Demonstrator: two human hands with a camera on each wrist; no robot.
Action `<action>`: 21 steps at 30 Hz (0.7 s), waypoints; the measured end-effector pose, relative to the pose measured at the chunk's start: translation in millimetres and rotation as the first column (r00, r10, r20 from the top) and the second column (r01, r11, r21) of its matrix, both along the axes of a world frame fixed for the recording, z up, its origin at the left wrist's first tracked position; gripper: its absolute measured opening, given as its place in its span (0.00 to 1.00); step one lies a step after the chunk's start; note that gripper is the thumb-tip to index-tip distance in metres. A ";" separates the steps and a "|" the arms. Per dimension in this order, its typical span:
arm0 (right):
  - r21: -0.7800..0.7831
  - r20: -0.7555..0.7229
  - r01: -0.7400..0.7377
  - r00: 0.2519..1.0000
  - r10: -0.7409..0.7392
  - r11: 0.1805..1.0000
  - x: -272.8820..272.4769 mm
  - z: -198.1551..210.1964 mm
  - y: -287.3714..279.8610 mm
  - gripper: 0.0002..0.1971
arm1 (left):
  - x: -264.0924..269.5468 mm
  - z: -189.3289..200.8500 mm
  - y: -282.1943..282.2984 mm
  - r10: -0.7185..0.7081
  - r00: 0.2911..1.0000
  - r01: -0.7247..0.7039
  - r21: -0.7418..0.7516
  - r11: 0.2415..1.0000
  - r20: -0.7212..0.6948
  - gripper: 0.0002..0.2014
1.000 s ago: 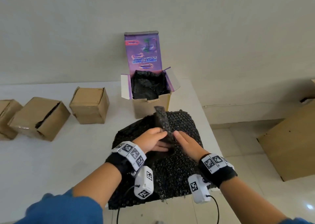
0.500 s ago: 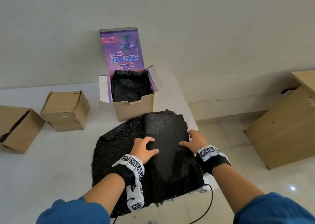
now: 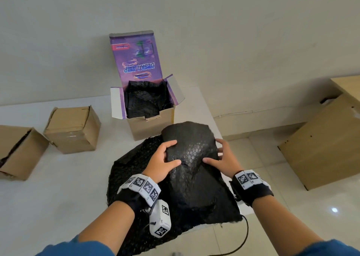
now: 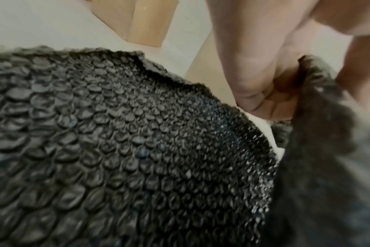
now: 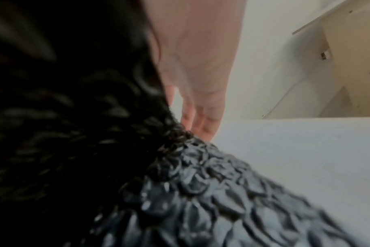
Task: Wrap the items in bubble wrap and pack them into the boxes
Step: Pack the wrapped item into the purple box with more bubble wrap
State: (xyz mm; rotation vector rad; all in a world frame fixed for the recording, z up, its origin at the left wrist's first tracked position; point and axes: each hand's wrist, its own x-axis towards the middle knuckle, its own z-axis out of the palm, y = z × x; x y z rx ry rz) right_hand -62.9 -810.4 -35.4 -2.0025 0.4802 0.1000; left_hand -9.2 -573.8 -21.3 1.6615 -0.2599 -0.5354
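Note:
A black bubble wrap sheet (image 3: pixel 136 168) lies on the white table (image 3: pixel 58 187) near its right edge. A flap of it (image 3: pixel 192 152) is folded over and bulges up between my hands; the item under it is hidden. My left hand (image 3: pixel 165 158) grips the flap's left edge, thumb on top. My right hand (image 3: pixel 220 158) holds the right edge, its thumb pressed on the top. In the left wrist view my fingers (image 4: pixel 264 83) curl round the wrap's edge (image 4: pixel 137 150). In the right wrist view my right hand's fingers (image 5: pixel 201 100) lie along the wrap (image 5: pixel 201 192).
Just behind the wrap stands an open cardboard box (image 3: pixel 152 127) with a purple lid flap (image 3: pixel 136 60) raised and black bubble wrap (image 3: pixel 146 101) inside. Two closed cardboard boxes (image 3: pixel 72 129) (image 3: pixel 17 150) sit at the left. A large cardboard box (image 3: pixel 321 144) stands on the floor at the right.
A second ago both hands held a slim dark item upright over the sheet. The wrap was then folded over it, and the fold now bulges higher between my hands.

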 end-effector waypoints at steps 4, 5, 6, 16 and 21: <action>0.237 0.110 -0.117 0.990 0.093 0.964 -1.1 17.3 4.2 0.57 | 5.2 23.8 18.6 0.025 0.995 -0.021 -0.037 0.999 0.098 0.30; 0.240 0.146 -0.147 0.983 0.114 0.960 -0.4 20.7 7.0 0.59 | 6.9 28.4 24.3 0.034 0.990 -0.036 0.014 0.999 0.139 0.32; 0.196 0.179 -0.175 0.974 0.140 0.965 1.5 25.4 10.1 0.59 | 8.7 32.3 29.6 0.034 0.981 -0.052 0.091 0.994 0.190 0.34; -0.172 0.217 -0.180 0.952 0.216 0.968 35.2 56.2 40.1 0.23 | 30.2 47.9 68.4 -0.185 0.869 -0.154 0.605 0.781 0.460 0.18; -0.251 0.270 -0.164 0.934 0.232 0.954 51.8 78.5 46.3 0.15 | 43.0 60.4 78.8 0.070 0.940 -0.179 0.311 0.933 0.333 0.09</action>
